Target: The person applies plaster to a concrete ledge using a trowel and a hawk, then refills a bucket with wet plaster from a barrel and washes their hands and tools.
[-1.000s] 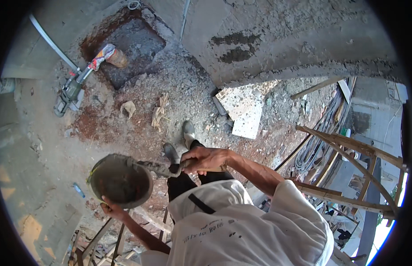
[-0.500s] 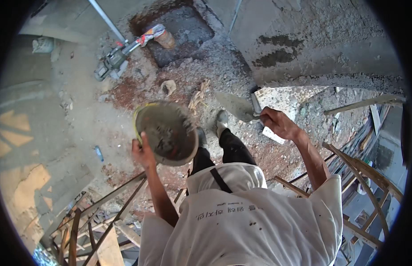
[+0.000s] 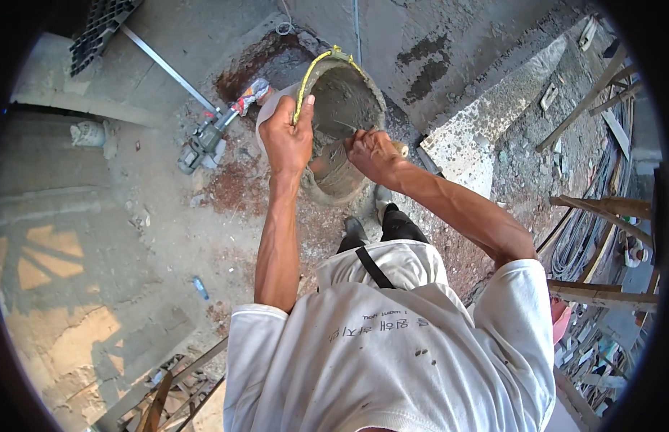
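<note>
My left hand [image 3: 288, 137] grips the yellow rope handle [image 3: 303, 83] on a pale, mortar-coated bucket [image 3: 378, 101], held up in front of my body and tilted. Grey wet mortar [image 3: 334, 173] lines its inside. My right hand [image 3: 374, 155] is closed around a trowel, whose wooden handle end [image 3: 400, 149] shows beside my fingers; its blade reaches into the bucket and is mostly hidden in the mortar. My boots show on the rubble floor below.
A power tool [image 3: 198, 147] lies front-left near a dug pit. At the right are a mortar-spattered pale board [image 3: 464, 155], timber scaffolding [image 3: 601, 288] and coiled cables [image 3: 572, 245]. A rough concrete wall [image 3: 442, 29] rises ahead; more wooden pieces [image 3: 162, 396] lie lower left.
My left hand has lifted the bucket forward and up, toward the middle, and tilted it. My right hand has brought the trowel from outside at the right into the bucket.
</note>
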`<state>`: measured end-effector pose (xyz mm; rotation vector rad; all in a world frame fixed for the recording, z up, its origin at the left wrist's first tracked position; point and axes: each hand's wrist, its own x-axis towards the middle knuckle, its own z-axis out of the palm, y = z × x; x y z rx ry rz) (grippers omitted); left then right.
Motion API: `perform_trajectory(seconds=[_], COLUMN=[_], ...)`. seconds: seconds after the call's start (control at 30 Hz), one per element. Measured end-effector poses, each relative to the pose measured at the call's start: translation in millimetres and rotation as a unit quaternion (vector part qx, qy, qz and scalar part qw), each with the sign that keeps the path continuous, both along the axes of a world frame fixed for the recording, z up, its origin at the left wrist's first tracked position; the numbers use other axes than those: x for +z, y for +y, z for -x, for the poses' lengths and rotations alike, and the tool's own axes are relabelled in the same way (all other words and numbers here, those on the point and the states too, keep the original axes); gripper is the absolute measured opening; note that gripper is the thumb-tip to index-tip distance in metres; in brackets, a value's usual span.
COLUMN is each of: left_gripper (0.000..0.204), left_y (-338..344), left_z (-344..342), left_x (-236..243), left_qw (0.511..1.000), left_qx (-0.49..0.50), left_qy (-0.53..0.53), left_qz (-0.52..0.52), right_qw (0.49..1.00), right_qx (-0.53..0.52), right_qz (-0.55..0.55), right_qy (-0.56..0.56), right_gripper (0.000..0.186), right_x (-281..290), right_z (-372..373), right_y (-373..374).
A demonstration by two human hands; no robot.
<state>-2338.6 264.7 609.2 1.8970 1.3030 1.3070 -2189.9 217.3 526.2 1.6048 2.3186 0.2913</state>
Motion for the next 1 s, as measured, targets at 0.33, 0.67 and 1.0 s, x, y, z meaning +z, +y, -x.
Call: perform_trajectory(seconds=[0.33,0.67,1.0], left_gripper=[0.043,0.044,0.045], left_y=[-1.9,5.7,-23.2], left_z=[-28.9,51.7,94.9], left_x=[23.1,-30.9,-115.9], left_qw=[0.971,0.978,0.949], left_qx=[-0.233,-0.041,0.149], left_qy=[0.036,-0.120,-0.174], left_qz=[0.039,0.165,0.215], right_qw=[0.897,0.863,0.896], right_qx=[-0.171,-0.261,-0.202], right_qz=[0.141,0.144,0.129], right_qy=[0.383,0.408,0.374], right_gripper=[0.022,0.037,0.037], right_x=[-7.1,2.3,-41.4], right_z=[-12.9,-18.4,-44.3], right_y=[-53.9,-107.6,-61.2])
